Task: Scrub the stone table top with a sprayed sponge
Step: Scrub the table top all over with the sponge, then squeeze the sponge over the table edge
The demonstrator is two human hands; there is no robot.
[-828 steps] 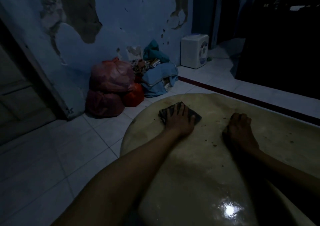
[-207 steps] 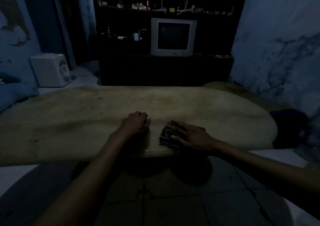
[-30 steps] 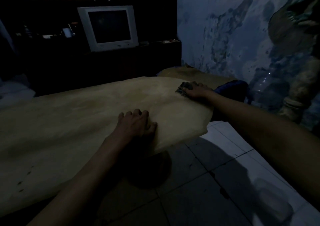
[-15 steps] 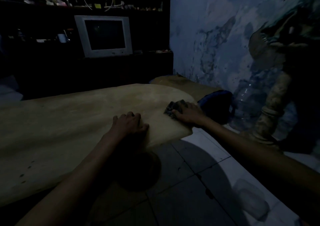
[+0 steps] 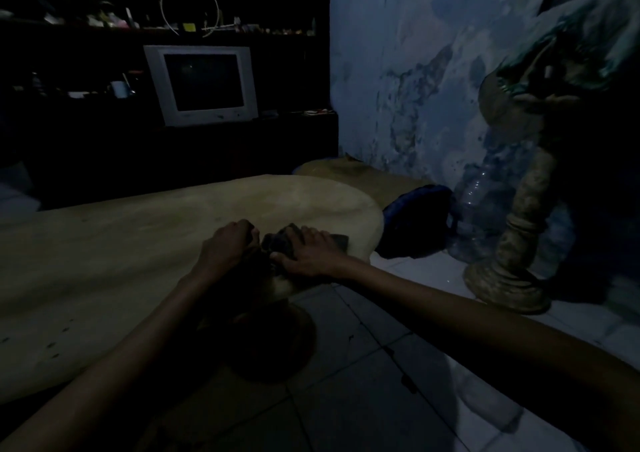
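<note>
Head cam is super dark, but we can make out the basics. Our right hand (image 5: 311, 254) is flat on the dark sponge (image 5: 277, 242), fingers spread and fairly straight over the top of it, thumb down at its near edge, pressing it onto the stone table top (image 5: 138, 243). The sponge sits close to the table's near edge, toward its rounded right end, and a corner of it pokes out past our fingers on the far right side.

Our left hand (image 5: 227, 250) is just left of the sponge, knuckles up with the fingers curled under. It's right beside the sponge, maybe touching it, but it's too murky for us to tell whether it's holding anything.

Further right of the pressing hand, off the table, we've got a dark blue bag (image 5: 419, 216) on the floor, then a clear plastic bottle (image 5: 474, 209) and a carved pedestal (image 5: 512, 243) by the blotchy blue wall. Beyond our hands, an old CRT TV (image 5: 202, 84) sits on a dark shelf unit.
</note>
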